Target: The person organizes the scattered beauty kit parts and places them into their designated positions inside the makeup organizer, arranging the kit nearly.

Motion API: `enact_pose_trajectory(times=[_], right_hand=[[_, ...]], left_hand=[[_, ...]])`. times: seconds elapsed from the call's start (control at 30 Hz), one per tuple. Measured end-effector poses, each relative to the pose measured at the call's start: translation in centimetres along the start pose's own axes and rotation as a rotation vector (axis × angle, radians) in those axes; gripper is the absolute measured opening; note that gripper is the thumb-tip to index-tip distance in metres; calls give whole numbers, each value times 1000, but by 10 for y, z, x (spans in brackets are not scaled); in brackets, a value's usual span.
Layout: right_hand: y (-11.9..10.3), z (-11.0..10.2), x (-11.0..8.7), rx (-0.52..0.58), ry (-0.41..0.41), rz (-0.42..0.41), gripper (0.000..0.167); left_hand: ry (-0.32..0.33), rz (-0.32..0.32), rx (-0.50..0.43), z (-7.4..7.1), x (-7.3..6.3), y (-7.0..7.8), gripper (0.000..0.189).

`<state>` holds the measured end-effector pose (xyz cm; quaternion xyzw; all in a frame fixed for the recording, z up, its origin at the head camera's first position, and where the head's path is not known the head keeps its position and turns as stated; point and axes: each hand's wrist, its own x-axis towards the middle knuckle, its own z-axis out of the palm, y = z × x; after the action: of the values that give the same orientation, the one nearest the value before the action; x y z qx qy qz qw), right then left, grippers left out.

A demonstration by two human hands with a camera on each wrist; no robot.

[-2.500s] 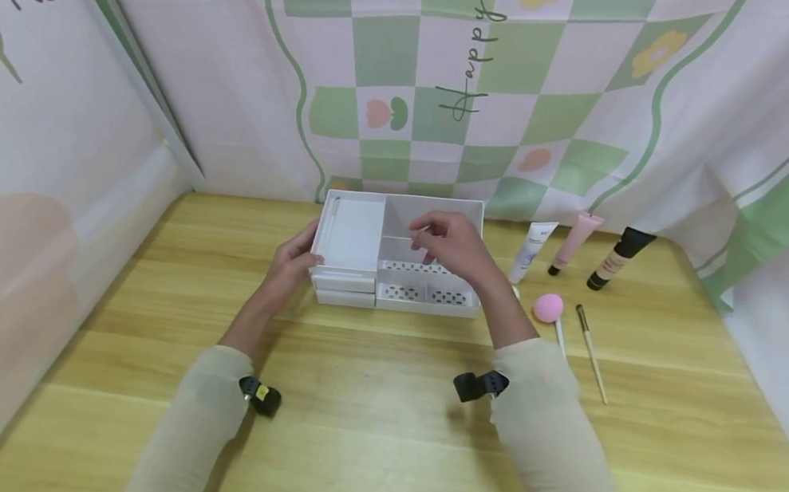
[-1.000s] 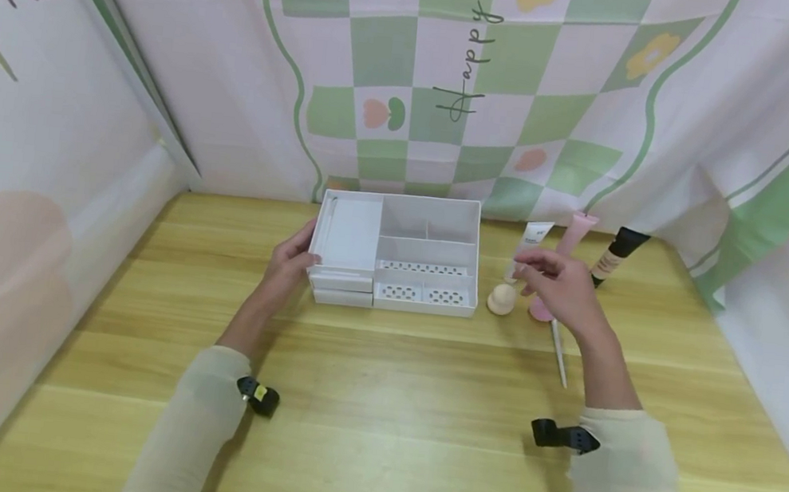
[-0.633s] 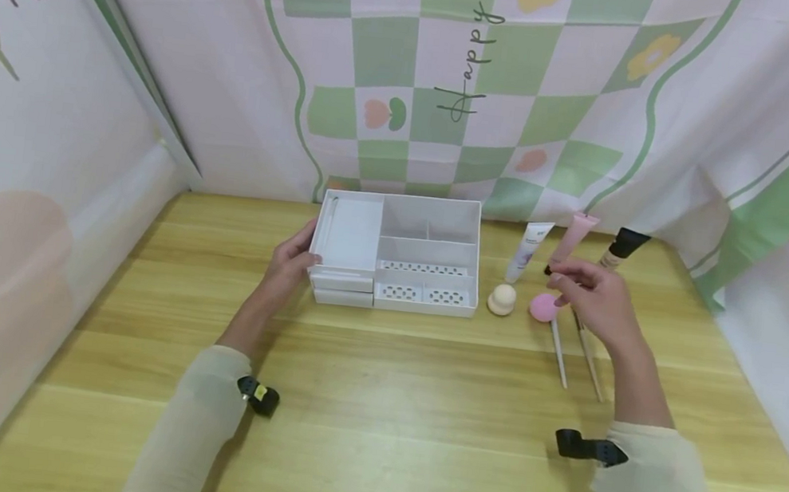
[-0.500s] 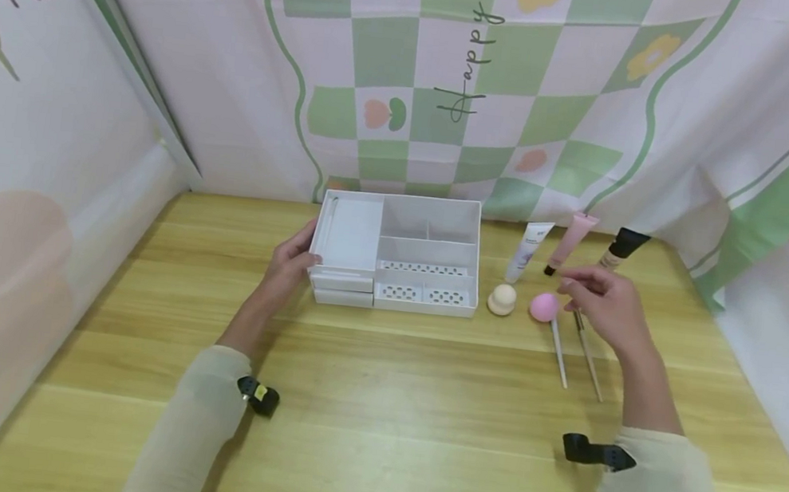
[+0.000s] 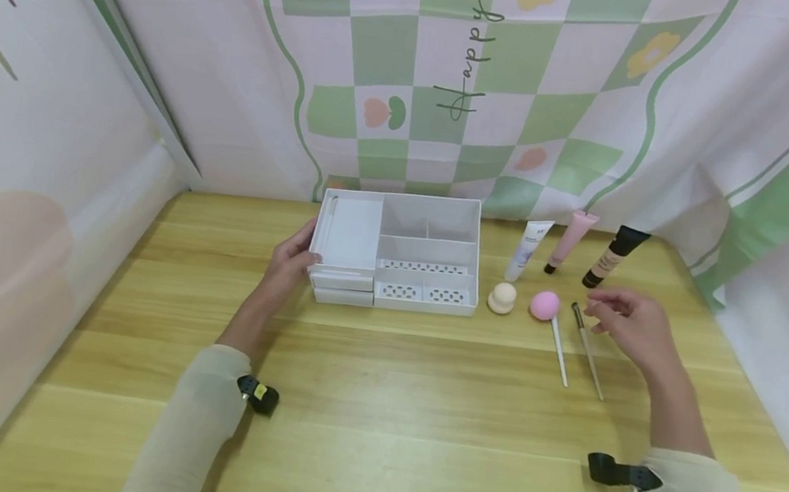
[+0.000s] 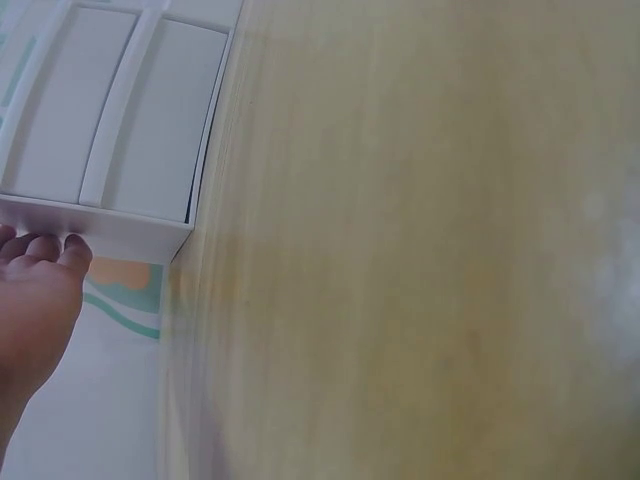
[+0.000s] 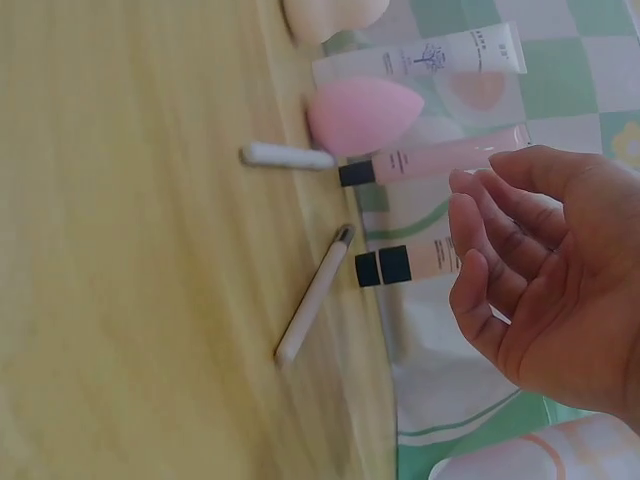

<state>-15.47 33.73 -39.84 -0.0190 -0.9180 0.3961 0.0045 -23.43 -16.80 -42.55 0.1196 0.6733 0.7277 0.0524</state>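
Observation:
My left hand grips the left side of a white desktop organizer, its thumb at the front left corner. In the left wrist view its fingertips touch the organizer's side wall. My right hand hovers just right of a thin makeup brush, fingers loosely bent and holding nothing. Left of that brush lies a pink puff with a white stick by it. A cream makeup sponge sits between the puff and the organizer.
Behind the right hand a white tube, a pink tube and a black-and-beige tube stand in a row, leaning in view. A patterned curtain borders the wooden table at back and sides.
My right hand has moved from over the organizer to the right, past the sponge, puff and tubes, to beside the brush. The left hand has stayed at the organizer.

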Motion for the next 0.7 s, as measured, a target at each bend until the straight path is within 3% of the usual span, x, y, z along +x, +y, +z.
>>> enact_pose_trajectory(times=[0.2,0.43,0.7], right_hand=[[7,-2,-11,-40,-32,6,39],[23,-2,-22,-138,-91,74,43],[32,-5,-32,-159,-149,89,46]], left_hand=[[-4,9,1,0,0,0,72],[-8,-4,16,-1,0,-1,72],[-1,-8,-3,-1,0,0,72]])
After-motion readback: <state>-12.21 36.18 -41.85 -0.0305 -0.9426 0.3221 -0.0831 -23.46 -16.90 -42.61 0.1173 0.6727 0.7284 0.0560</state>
